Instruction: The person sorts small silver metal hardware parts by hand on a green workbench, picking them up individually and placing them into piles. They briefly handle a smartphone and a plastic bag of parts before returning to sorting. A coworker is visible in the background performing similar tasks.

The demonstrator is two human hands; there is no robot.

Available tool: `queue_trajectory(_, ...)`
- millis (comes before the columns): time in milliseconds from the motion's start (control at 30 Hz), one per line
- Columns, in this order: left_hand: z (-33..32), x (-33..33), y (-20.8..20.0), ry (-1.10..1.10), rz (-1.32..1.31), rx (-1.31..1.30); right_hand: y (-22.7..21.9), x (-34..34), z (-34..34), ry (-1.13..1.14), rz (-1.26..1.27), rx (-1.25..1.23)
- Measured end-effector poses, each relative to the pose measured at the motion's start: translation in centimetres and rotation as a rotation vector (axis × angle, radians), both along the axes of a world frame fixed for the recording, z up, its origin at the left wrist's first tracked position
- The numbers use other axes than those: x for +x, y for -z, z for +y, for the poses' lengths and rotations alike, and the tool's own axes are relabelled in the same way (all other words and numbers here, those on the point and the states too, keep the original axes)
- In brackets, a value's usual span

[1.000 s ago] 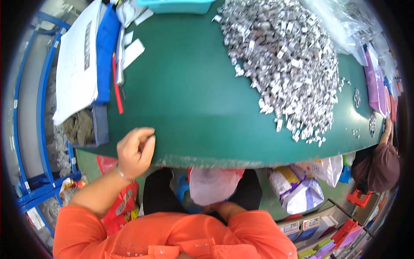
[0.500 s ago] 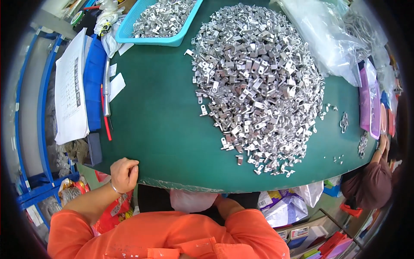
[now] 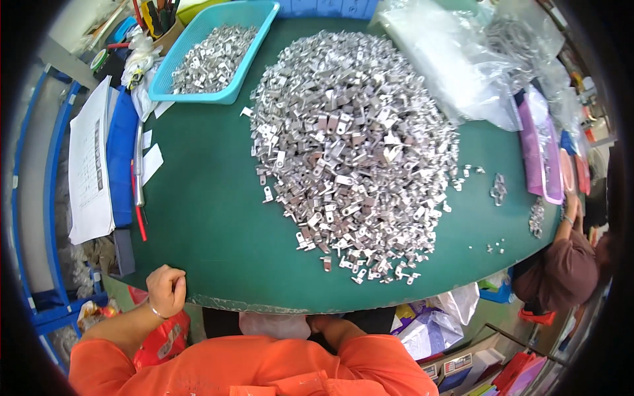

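Note:
My left hand rests at the near left edge of the green table, its fingers curled into a loose fist. No object shows in it. A bracelet circles that wrist. My right forearm reaches toward my lap beside a pale translucent bag; the hand itself is hidden under the table edge. A large heap of small silver metal brackets covers the middle of the table, each apparently bent with a hole. Neither hand touches the heap. More such brackets lie in a light-blue plastic basket at the far left.
Papers lean on a blue bin at left, beside a red pen. Clear plastic bags lie at far right, near a purple basket. Metal links lie loose. A co-worker's arm shows at the right edge.
The whole view has shifted, so the table and heap appear lower and further left, and more of the far side shows. My left hand stays curled at the table edge.

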State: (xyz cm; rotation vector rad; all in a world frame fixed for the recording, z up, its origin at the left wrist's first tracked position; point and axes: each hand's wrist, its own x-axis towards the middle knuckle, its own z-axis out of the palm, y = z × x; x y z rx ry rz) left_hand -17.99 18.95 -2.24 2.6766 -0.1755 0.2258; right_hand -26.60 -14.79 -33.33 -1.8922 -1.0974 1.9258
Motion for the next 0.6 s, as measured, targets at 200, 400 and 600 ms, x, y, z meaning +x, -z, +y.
queue_trajectory(200, -0.3, 0.2, -0.1, -0.012, -0.056, -0.051, 0.0, 1.3, -1.7, 0.029, -0.094, 0.024)
queue_trajectory(400, -0.4, 0.4, 0.3, 0.008, -0.118, -0.054, 1.8, 8.6, -2.4, 0.154, -0.394, 0.311)
queue_trajectory(600, -0.4, -0.7, 1.5, -0.082, -0.255, -0.034, -15.0, 11.1, -7.6, 0.399, -0.419, 0.240)
